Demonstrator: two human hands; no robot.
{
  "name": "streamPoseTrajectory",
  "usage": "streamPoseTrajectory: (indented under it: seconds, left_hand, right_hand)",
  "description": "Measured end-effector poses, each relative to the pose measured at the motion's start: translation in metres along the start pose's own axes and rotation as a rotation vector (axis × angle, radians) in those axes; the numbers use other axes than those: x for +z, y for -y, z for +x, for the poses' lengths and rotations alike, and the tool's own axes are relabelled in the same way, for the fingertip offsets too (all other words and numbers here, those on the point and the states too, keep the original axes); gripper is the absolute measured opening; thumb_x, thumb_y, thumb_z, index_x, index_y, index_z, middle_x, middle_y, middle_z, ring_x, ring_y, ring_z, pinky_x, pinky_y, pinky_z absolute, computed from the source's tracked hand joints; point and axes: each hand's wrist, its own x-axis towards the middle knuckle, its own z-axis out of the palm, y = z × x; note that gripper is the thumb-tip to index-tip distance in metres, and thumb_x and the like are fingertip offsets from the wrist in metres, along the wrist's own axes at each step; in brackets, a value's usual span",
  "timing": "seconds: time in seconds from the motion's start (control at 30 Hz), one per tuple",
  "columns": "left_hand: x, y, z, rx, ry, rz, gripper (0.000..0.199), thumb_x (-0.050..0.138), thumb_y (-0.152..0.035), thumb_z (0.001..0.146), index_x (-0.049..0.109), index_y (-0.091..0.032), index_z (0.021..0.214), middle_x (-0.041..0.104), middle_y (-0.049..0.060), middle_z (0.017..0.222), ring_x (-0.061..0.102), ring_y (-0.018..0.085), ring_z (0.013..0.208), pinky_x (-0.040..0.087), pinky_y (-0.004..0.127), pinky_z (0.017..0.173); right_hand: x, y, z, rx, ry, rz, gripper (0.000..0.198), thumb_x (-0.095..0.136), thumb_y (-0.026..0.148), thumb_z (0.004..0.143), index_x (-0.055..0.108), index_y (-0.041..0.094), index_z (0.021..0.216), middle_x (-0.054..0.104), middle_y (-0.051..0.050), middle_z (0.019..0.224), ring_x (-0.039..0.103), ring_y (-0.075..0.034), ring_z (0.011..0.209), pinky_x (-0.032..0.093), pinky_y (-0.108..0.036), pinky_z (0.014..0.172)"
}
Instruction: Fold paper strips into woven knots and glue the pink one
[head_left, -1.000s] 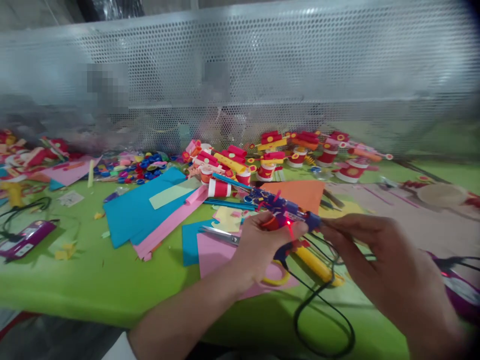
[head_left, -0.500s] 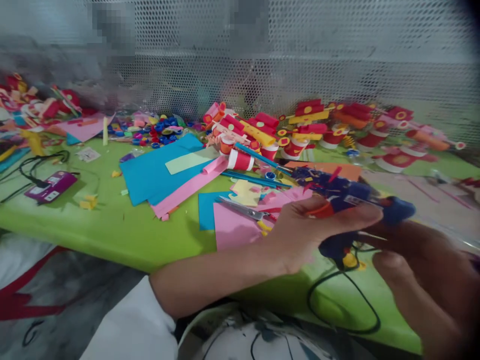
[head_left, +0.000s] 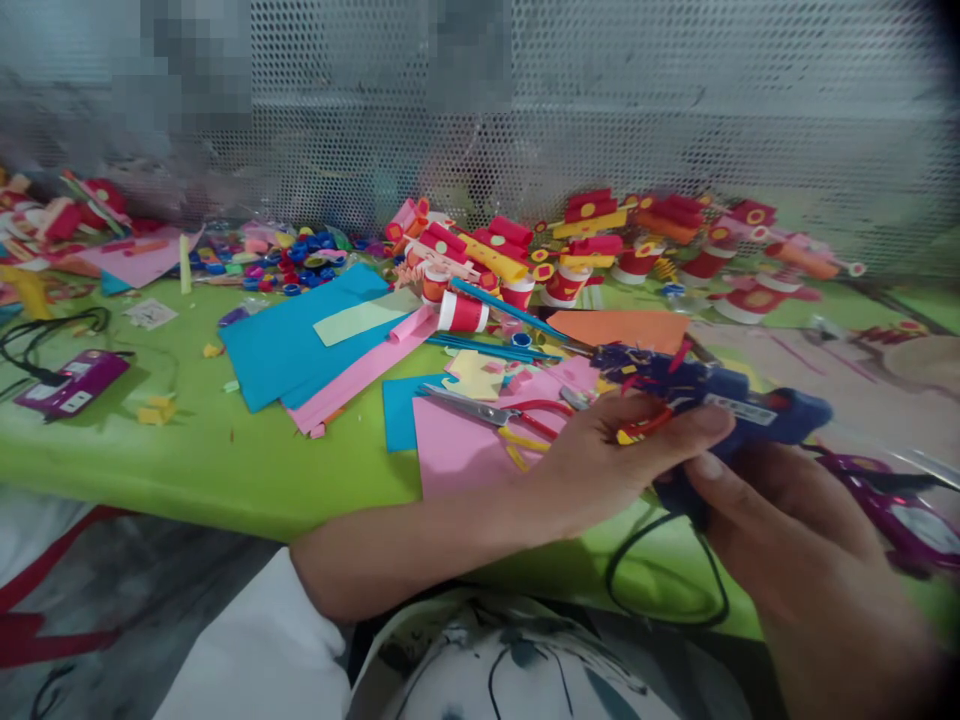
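A dark blue hot glue gun (head_left: pixel 739 408) with a white label is in front of me at the right, its nozzle pointing left and colourful scraps stuck along its front. My left hand (head_left: pixel 607 460) is closed around its side, thumb lying by the label. From below and behind, my right hand (head_left: pixel 795 530) grips the gun's lower part, thumb against the handle. A red-and-yellow piece (head_left: pixel 645 428) shows beside my left fingers. The black cord (head_left: pixel 724 590) loops down under the gun. Scissors (head_left: pixel 480 407) with red and yellow handles lie left of my left hand on pink foam sheet (head_left: pixel 457 460).
Blue sheets (head_left: pixel 300 340), a pink strip (head_left: pixel 360 375) and an orange sheet (head_left: pixel 622 330) lie on the green table (head_left: pixel 225 470). Red paper-cup figures (head_left: pixel 566 285) and bottle caps (head_left: pixel 300 260) line the mesh wall. Purple power strips (head_left: pixel 75 383) sit left and right.
My right hand has moved left and up onto the glue gun's lower part, from beside it. My left hand still holds the gun. The view has shifted slightly to the right.
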Motion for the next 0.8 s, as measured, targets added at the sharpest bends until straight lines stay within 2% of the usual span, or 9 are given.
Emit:
streamPoseTrajectory:
  seconds: [0.13,0.23,0.33,0.43,0.5,0.57,0.63,0.7,0.8]
  left_hand:
    - [0.004,-0.010,-0.003,0.095,0.143,0.138,0.036,0.075,-0.055,0.078,0.066,-0.021,0.073,0.055,-0.001,0.067,0.052,0.014,0.067,0.045,0.026,0.066]
    - [0.008,-0.016,-0.013,0.033,0.136,0.173,0.036,0.083,-0.046,0.072,0.070,-0.022,0.095,0.065,0.003,0.082,0.061,0.020,0.082,0.048,0.029,0.076]
    - [0.003,-0.014,-0.034,-0.033,0.109,0.311,0.060,0.090,-0.036,0.063,0.068,-0.021,0.117,0.069,0.007,0.098,0.064,0.027,0.097,0.050,0.033,0.083]
    - [-0.012,-0.014,-0.064,-0.070,0.266,0.520,0.062,0.085,-0.036,0.069,0.067,-0.024,0.128,0.070,0.012,0.118,0.066,0.031,0.104,0.053,0.035,0.083]
    - [-0.025,-0.021,-0.084,-0.108,0.380,0.657,0.079,0.084,-0.035,0.071,0.056,-0.025,0.144,0.061,0.015,0.139,0.067,0.032,0.110,0.055,0.036,0.086]
    - [-0.038,-0.036,-0.100,-0.097,0.429,0.772,0.069,0.077,-0.034,0.080,0.055,-0.026,0.145,0.061,0.016,0.141,0.069,0.030,0.109,0.054,0.038,0.091]
    - [-0.053,-0.057,-0.112,-0.116,0.517,0.870,0.043,0.069,-0.034,0.088,0.070,-0.026,0.130,0.073,0.013,0.122,0.071,0.027,0.105,0.053,0.035,0.091]
    - [-0.070,-0.081,-0.116,-0.191,0.437,0.950,0.029,0.062,-0.034,0.093,0.076,-0.026,0.118,0.078,0.010,0.110,0.073,0.024,0.098,0.055,0.030,0.082]
    - [-0.099,-0.116,-0.106,-0.010,0.068,1.147,0.028,0.058,-0.039,0.095,0.079,-0.024,0.106,0.079,0.008,0.103,0.072,0.022,0.092,0.055,0.028,0.077]
  right_hand:
    - [0.002,0.000,0.002,-0.041,-0.002,0.006,0.015,0.077,0.036,0.082,0.073,0.027,0.093,0.078,-0.008,0.096,0.076,-0.027,0.083,0.065,-0.031,0.062]
    - [0.000,0.002,0.003,-0.045,-0.050,0.058,0.014,0.079,0.038,0.080,0.071,0.027,0.085,0.075,-0.004,0.080,0.074,-0.024,0.069,0.062,-0.032,0.059]
    - [-0.002,0.008,0.001,0.005,-0.092,0.092,0.021,0.084,0.039,0.072,0.071,0.025,0.080,0.067,-0.003,0.068,0.069,-0.022,0.061,0.058,-0.029,0.053]
    - [-0.006,0.015,-0.001,0.081,-0.097,0.068,0.023,0.087,0.036,0.067,0.073,0.022,0.079,0.066,-0.003,0.069,0.065,-0.020,0.059,0.055,-0.028,0.052]
    - [-0.009,0.016,-0.002,0.081,-0.057,0.070,0.020,0.086,0.036,0.069,0.074,0.022,0.079,0.066,-0.004,0.068,0.064,-0.020,0.059,0.055,-0.030,0.052]
    - [-0.013,0.014,-0.002,0.061,-0.036,0.076,0.016,0.082,0.036,0.075,0.073,0.023,0.079,0.066,-0.004,0.066,0.065,-0.021,0.059,0.056,-0.032,0.054]
    - [-0.015,0.011,-0.002,0.026,-0.014,0.077,0.015,0.079,0.036,0.078,0.071,0.023,0.076,0.065,-0.004,0.063,0.062,-0.020,0.056,0.055,-0.033,0.055]
    - [-0.016,0.010,-0.002,0.002,0.036,0.083,0.015,0.077,0.036,0.080,0.071,0.023,0.075,0.060,-0.002,0.058,0.056,-0.018,0.050,0.052,-0.033,0.052]
    - [-0.017,0.009,-0.002,0.006,0.078,0.174,0.018,0.077,0.035,0.079,0.068,0.022,0.071,0.048,0.002,0.050,0.043,-0.014,0.045,0.043,-0.031,0.047]
